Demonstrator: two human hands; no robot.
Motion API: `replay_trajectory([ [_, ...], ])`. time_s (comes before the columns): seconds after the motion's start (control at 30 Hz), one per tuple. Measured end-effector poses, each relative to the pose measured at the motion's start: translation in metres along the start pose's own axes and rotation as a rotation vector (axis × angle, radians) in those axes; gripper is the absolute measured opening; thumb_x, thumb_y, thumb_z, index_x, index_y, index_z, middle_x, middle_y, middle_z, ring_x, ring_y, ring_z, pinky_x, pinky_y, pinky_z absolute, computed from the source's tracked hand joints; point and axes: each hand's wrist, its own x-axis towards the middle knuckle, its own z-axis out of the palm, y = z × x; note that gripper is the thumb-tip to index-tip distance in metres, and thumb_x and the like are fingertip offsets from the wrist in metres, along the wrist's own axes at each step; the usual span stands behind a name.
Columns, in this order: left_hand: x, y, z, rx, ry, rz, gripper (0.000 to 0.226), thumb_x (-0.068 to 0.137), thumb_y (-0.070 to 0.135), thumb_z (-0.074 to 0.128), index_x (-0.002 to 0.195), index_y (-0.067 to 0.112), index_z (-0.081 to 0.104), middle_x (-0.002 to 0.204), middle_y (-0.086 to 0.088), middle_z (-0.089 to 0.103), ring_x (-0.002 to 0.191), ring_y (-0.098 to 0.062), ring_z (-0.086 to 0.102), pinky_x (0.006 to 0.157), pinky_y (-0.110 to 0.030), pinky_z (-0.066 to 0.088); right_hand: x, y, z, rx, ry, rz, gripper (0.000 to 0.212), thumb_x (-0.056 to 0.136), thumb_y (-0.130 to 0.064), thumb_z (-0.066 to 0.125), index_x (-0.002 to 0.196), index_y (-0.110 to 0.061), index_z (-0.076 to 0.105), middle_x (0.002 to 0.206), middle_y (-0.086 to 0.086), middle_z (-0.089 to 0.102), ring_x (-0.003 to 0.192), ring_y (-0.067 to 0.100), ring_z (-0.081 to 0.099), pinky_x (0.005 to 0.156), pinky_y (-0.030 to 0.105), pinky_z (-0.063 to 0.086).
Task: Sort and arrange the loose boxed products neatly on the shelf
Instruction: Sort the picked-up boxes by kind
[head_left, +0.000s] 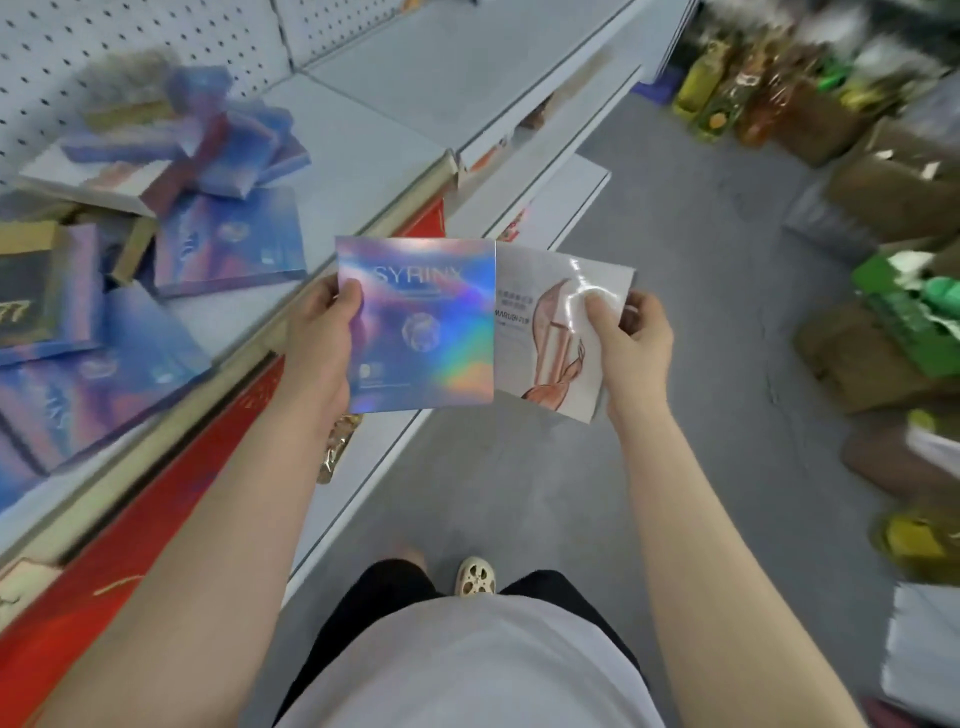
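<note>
Two flat boxes are held side by side over the aisle floor, one in each hand, faces up, probably so the person can compare them before deciding where each goes. The left hand (324, 332) grips the left edge of a holographic box (421, 325), thumb on top; its shimmering face reads "SYRINX" above a round emblem. The right hand (626, 338) pinches a glossy white box (558, 332) by its right edge, thumb pressed on the front. That box is partly tucked under the holographic one and shows a rose-gold bottle and the word "MARUBI" beside small print too fine to read.

Just beyond the left hand, the shelf (363, 171) carries a jumbled heap of blue-purple boxes (156, 249), tilted and overlapping, clearly not yet sorted. A dark box (26, 291) at the far left shows gold digits, seemingly "77". Farther off, the rest of the shelf lies bare before a pegboard back (104, 52).
</note>
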Motion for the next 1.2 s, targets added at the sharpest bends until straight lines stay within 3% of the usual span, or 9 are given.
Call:
replay_trajectory([
  [0.07,0.017,-0.003,0.031,0.008,-0.048,-0.001,0.01,0.089,0.022,0.057,0.086,0.02,0.067,0.092,-0.002,0.068,0.084,-0.018,0.061,0.083,-0.034,0.049,0.031,0.001,-0.012,0.015,0.026,0.013,0.019,0.086,-0.028,0.07,0.102,-0.023,0.061,0.088,-0.006,0.07,0.073,0.006,0.067,0.065,0.025,0.053],
  [0.17,0.053,-0.004,0.072,0.024,-0.089,-0.025,0.013,0.09,0.023,0.057,0.097,0.018,0.066,0.098,-0.007,0.068,0.088,-0.021,0.061,0.087,-0.039,0.049,0.078,-0.001,-0.019,0.039,0.055,0.028,0.016,0.089,-0.024,0.069,0.103,-0.024,0.06,0.088,-0.006,0.07,0.07,0.001,0.067,0.061,0.018,0.05],
  [0.27,0.096,-0.003,0.115,0.03,-0.118,-0.038,0.013,0.085,0.029,0.059,0.089,0.021,0.068,0.097,-0.01,0.068,0.087,-0.023,0.06,0.087,-0.045,0.049,0.132,-0.004,-0.017,0.038,0.078,0.032,0.02,0.089,-0.023,0.069,0.107,-0.018,0.061,0.088,-0.005,0.07,0.069,0.001,0.066,0.061,0.019,0.05],
  [0.4,0.162,0.006,0.176,0.014,-0.127,-0.021,0.018,0.096,0.019,0.055,0.08,0.02,0.064,0.082,0.001,0.068,0.073,-0.015,0.06,0.076,-0.033,0.049,0.211,-0.017,-0.002,0.048,0.123,0.007,0.023,0.088,-0.024,0.071,0.107,-0.016,0.061,0.088,-0.004,0.071,0.073,0.006,0.067,0.064,0.023,0.051],
  [0.53,0.233,0.031,0.22,0.032,-0.108,0.029,0.011,0.088,0.03,0.059,0.087,0.021,0.065,0.092,-0.004,0.067,0.081,-0.018,0.059,0.08,-0.036,0.048,0.289,-0.051,0.023,0.068,0.106,-0.027,0.022,0.09,-0.023,0.069,0.109,-0.016,0.061,0.087,-0.006,0.071,0.071,0.004,0.067,0.062,0.019,0.051],
  [0.67,0.299,0.056,0.254,0.042,-0.06,0.082,0.012,0.086,0.032,0.059,0.082,0.024,0.066,0.092,-0.003,0.067,0.08,-0.018,0.058,0.079,-0.036,0.049,0.366,-0.083,0.053,0.112,0.029,-0.081,0.01,0.091,-0.023,0.068,0.098,-0.022,0.061,0.077,-0.009,0.067,0.069,0.01,0.062,0.063,0.027,0.052],
  [0.9,0.392,0.071,0.303,-0.037,0.165,0.13,0.017,0.098,0.017,0.053,0.084,0.018,0.061,0.082,0.002,0.065,0.063,-0.005,0.06,0.061,-0.02,0.05,0.511,-0.116,0.114,0.169,-0.164,-0.115,0.016,0.09,-0.023,0.07,0.102,-0.022,0.059,0.075,-0.002,0.062,0.065,0.013,0.06,0.06,0.029,0.053],
  [1.03,0.435,0.069,0.333,-0.115,0.388,0.142,0.022,0.099,0.017,0.052,0.078,0.018,0.057,0.061,0.014,0.062,0.052,0.001,0.055,0.051,-0.015,0.046,0.601,-0.133,0.156,0.126,-0.372,-0.133,0.02,0.089,-0.023,0.07,0.101,-0.027,0.054,0.07,-0.002,0.059,0.063,0.013,0.06,0.058,0.028,0.051],
  [1.2,0.459,0.068,0.351,-0.165,0.579,0.116,0.015,0.098,0.021,0.054,0.085,0.018,0.062,0.086,-0.002,0.065,0.073,-0.015,0.059,0.069,-0.028,0.05,0.678,-0.158,0.219,0.03,-0.602,-0.17,0.024,0.09,-0.028,0.07,0.106,-0.026,0.052,0.09,0.014,0.064,0.077,0.023,0.067,0.066,0.037,0.059],
])
